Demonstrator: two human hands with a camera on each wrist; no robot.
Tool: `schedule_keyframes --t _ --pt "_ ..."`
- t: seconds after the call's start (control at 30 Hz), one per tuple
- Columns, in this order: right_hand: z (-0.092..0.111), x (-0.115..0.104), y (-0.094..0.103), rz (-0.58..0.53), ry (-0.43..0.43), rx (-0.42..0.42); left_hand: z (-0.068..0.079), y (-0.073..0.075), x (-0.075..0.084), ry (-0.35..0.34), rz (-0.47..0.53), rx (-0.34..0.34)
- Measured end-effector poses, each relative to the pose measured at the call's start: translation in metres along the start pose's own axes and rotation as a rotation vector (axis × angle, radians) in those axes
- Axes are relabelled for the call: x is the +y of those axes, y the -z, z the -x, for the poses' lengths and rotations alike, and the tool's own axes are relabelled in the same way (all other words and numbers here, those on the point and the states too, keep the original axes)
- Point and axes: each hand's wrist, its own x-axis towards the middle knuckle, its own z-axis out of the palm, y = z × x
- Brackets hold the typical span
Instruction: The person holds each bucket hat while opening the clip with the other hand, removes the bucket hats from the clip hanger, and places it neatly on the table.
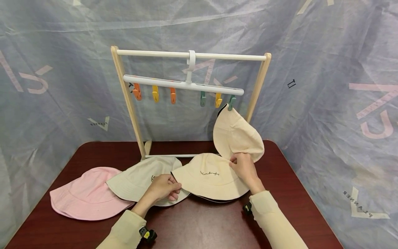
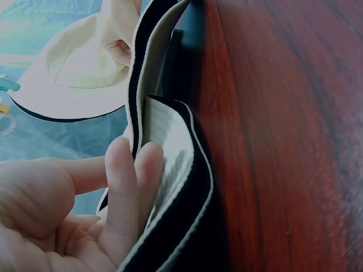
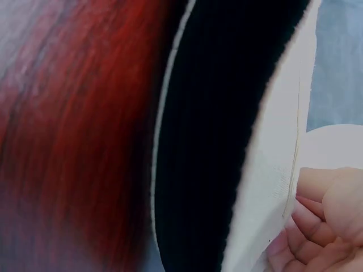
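Observation:
A cream bucket hat (image 1: 205, 183) with dark script stitched on its front lies at the table's middle, its dark lining showing under the brim. My left hand (image 1: 163, 187) pinches the brim's left edge between thumb and fingers; the left wrist view shows the layered brim (image 2: 170, 133) there. On the hat's upper right side, my right hand (image 1: 245, 171) grips the fabric with curled fingers, partly hidden behind the hat in the right wrist view. Just behind that hand, another cream hat (image 1: 237, 135) hangs by its brim from a green clip (image 1: 231, 103).
A pale grey-green hat (image 1: 136, 181) lies left of the cream one, overlapping a pink hat (image 1: 90, 195). Behind them stands a wooden rack (image 1: 125, 97) with a white hanger (image 1: 174, 84) carrying several orange, yellow and green clips. Patterned grey fabric surrounds the dark red table (image 1: 199, 224).

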Motion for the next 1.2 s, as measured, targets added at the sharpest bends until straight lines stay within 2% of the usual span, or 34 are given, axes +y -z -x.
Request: schedule_keyframes --t 0.37,0.57,0.77,1.0,1.2 --pt "0.004 -0.005 0.013 -0.02 0.028 0.017 0.002 0.005 -0.001 -0.012 -0.022 0.007" --pt "0.005 -0.012 0.03 -0.062 0.001 -0.037 0.005 0.01 0.005 -0.046 -0.083 0.025" --pt "0.008 -0.023 0.049 -0.146 0.002 -0.081 0.003 0.017 0.012 -0.107 -0.149 0.047" --pt "0.006 -0.031 0.076 -0.245 -0.018 -0.106 -0.002 0.024 0.024 -0.238 -0.388 0.155" --pt "0.001 -0.033 0.093 -0.277 0.0 -0.07 -0.008 0.027 0.034 -0.293 -0.399 0.2"
